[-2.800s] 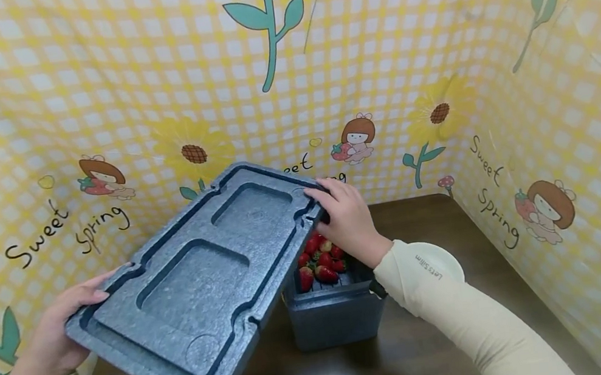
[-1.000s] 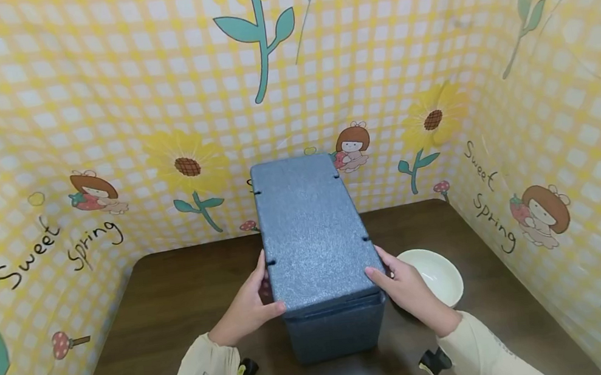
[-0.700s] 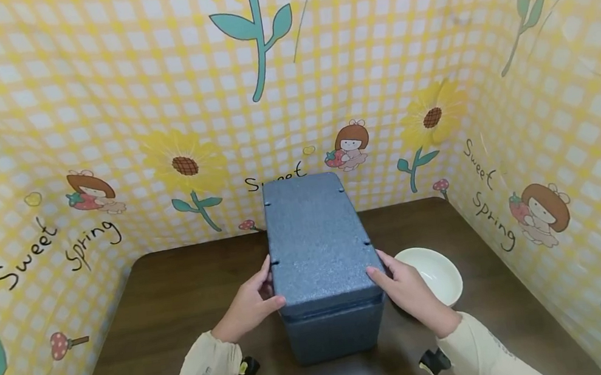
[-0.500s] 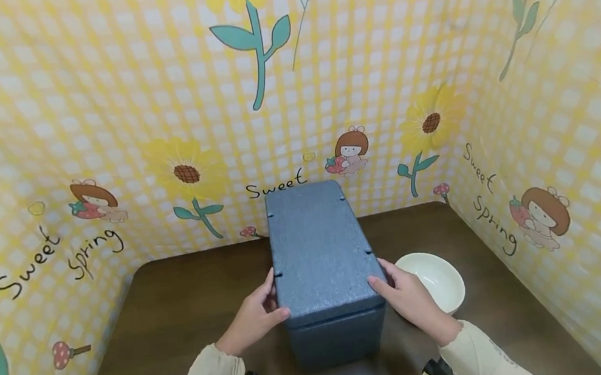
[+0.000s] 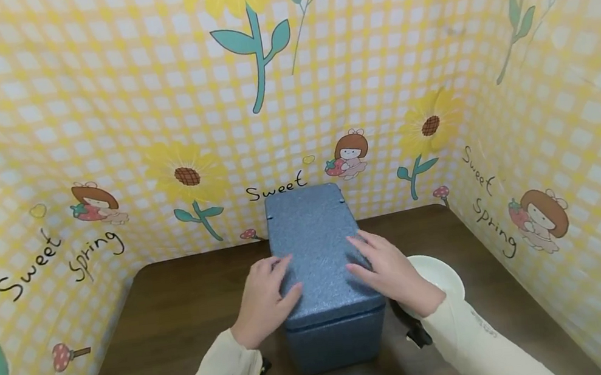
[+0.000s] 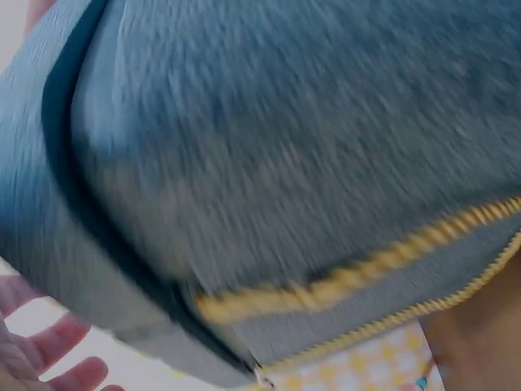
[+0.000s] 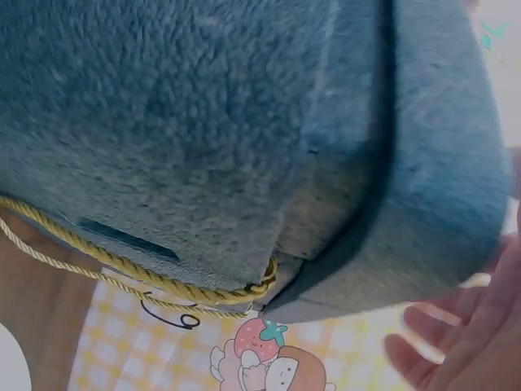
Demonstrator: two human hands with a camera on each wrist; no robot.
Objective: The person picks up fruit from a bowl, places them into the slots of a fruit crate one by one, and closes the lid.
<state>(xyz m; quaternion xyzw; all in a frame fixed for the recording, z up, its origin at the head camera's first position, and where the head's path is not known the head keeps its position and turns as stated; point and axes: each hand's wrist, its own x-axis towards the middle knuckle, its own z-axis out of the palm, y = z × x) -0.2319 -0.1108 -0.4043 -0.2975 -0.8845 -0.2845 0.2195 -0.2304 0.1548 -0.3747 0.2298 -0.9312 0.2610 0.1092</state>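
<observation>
A blue-grey foam box (image 5: 339,345) stands in the middle of the table with its matching lid (image 5: 311,226) lying on top. A thin dark seam runs between lid and box. My left hand (image 5: 265,298) is over the lid's left edge, fingers spread and loosely bent. On the opposite side my right hand (image 5: 392,272) is over the right edge, its fingers relaxed. Whether the fingertips touch the lid I cannot tell. Both wrist views show the box wall up close with a yellow rope (image 7: 146,265) along it. The inside of the box is hidden.
A pale round bowl (image 5: 444,276) sits to the right of the box, partly behind my right wrist. The dark wooden table (image 5: 191,297) meets a yellow checked cloth (image 5: 156,74) at the back and sides.
Both hands have lowered the lid from above the strawberries onto the box, covering them. The hands have since let go of the lid's sides and moved up over its edges.
</observation>
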